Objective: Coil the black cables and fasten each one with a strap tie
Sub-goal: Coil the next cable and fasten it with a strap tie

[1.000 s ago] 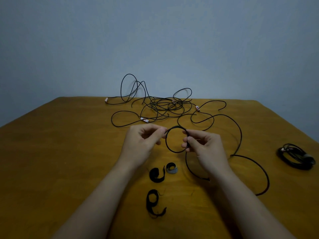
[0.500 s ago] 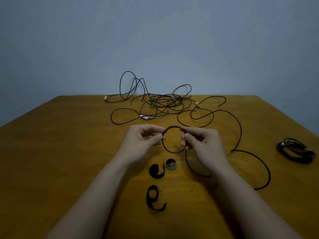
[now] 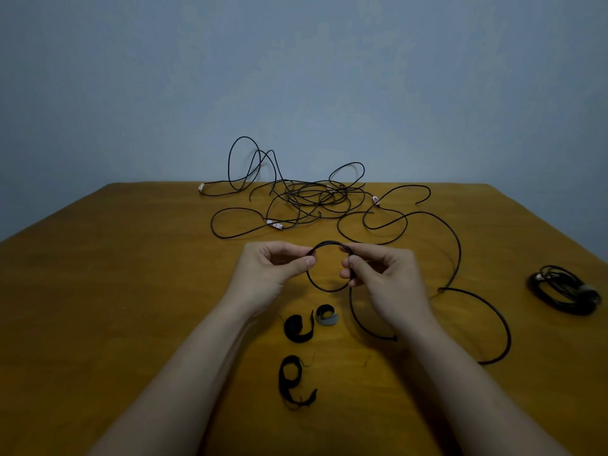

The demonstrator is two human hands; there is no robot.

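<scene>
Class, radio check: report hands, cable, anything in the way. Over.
Left hand and right hand both pinching small cable loop. Long tail uncoiled, right side. Tangled cables behind; possible snag. Strap ties ready below hands.

Wooden table [image 3: 98, 291], orange-brown, slight sheen, faint grain on top; fills the lower half of the view. Far edge runs straight across. Far-left and far-right corners both show, and the side edges slant outward from them to the frame edges. Plain blue-grey wall [image 3: 296, 77] behind the far edge, matte, a bit mottled, darker toward the upper corners. Cannot tell if table touches wall. Dim light, tabletop darker toward the near side.
</scene>
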